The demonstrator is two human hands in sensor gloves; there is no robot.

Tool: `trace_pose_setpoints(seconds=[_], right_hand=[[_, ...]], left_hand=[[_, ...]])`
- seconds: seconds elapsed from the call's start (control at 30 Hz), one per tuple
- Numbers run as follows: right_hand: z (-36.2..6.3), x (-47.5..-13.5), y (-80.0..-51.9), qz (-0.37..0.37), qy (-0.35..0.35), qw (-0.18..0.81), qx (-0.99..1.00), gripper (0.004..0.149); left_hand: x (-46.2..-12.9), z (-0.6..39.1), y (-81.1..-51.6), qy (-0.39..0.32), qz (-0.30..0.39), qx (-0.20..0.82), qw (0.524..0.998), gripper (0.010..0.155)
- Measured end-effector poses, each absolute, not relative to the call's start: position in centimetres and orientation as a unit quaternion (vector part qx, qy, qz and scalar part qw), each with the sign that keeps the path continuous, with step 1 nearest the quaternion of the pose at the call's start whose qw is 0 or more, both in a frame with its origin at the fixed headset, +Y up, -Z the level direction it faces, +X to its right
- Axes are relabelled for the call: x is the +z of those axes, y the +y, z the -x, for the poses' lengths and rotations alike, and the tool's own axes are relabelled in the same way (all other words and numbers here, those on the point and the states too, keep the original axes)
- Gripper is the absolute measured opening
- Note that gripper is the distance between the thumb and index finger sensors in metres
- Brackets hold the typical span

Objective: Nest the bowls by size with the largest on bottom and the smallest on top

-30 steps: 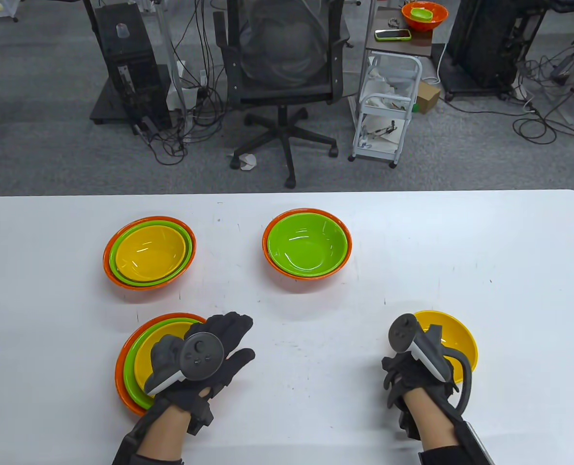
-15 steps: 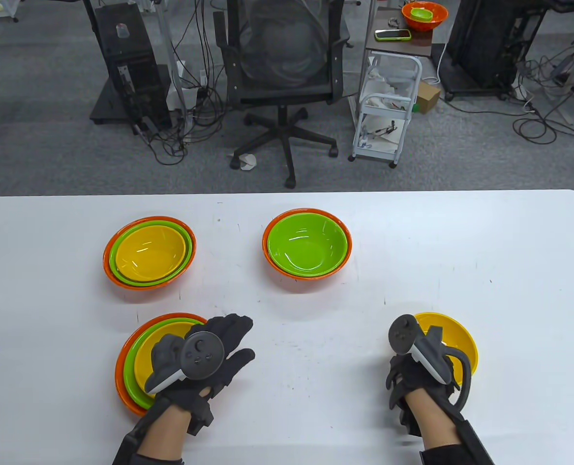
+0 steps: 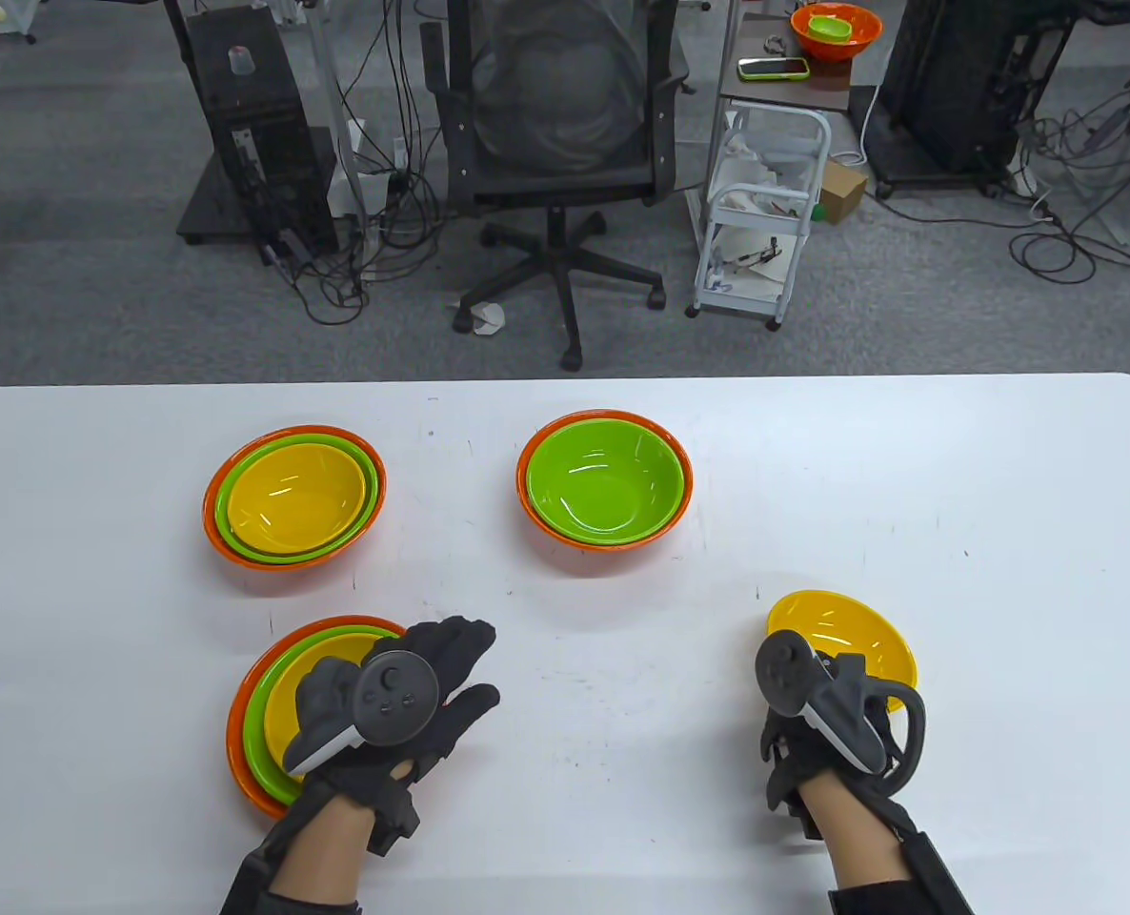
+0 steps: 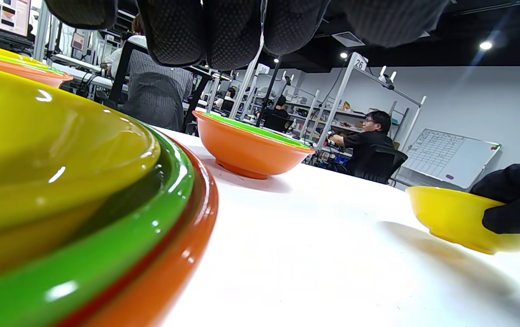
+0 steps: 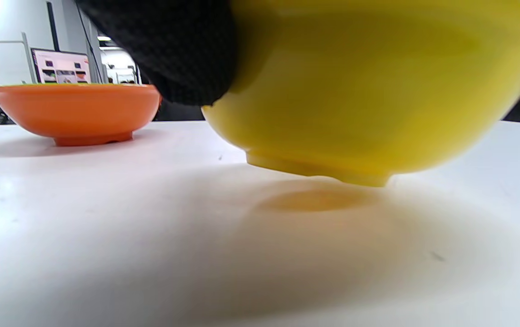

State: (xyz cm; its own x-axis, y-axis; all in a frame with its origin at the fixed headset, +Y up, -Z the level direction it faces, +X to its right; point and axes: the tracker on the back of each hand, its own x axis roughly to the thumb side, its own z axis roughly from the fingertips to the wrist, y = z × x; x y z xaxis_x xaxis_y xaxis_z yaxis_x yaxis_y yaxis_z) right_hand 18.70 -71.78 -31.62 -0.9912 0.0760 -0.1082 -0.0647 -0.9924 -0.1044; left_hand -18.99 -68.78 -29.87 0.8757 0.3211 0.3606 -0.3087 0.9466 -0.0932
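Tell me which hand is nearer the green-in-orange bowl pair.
Left. The left hand rests by the near-left stack, closer to the pair; the right hand, gripping the yellow bowl, sits farther right.

Black glove fingers (image 4: 232, 32) hang from top of frame. Big stack of bowls (image 4: 82, 218) fills lower left: yellow inside green inside orange. Orange bowl (image 4: 251, 150) with green inside sits at middle on white table (image 4: 310, 254). At right edge, other gloved hand (image 4: 514, 200) holds yellow bowl (image 4: 451, 218), maybe lifted a bit.
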Motion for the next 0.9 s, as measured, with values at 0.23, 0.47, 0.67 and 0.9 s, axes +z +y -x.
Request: trace_pose_setpoints(seconds=[0.23,0.47,0.67,0.9], right_hand=[[-17.8,-32.0,-70.1,0.005,-0.133,0.043,0.99,0.041],[-15.9,-34.3,-67.4,-0.033,-0.186,0.05,0.981,0.041],[-13.5,-37.1,-66.5,-0.064,-0.202,0.06,0.975,0.041],[-10.3,-40.9,-67.1,-0.083,-0.186,0.061,0.977,0.04]], left_hand=[[-29.9,19.1,-68.7,-0.186,0.014,0.164,0.969,0.068],[-30.0,19.2,-68.8,-0.184,0.014,0.162,0.969,0.068],[-30.0,19.3,-68.8,-0.182,0.014,0.164,0.969,0.068],[-30.0,19.4,-68.8,-0.179,0.013,0.168,0.969,0.068]])
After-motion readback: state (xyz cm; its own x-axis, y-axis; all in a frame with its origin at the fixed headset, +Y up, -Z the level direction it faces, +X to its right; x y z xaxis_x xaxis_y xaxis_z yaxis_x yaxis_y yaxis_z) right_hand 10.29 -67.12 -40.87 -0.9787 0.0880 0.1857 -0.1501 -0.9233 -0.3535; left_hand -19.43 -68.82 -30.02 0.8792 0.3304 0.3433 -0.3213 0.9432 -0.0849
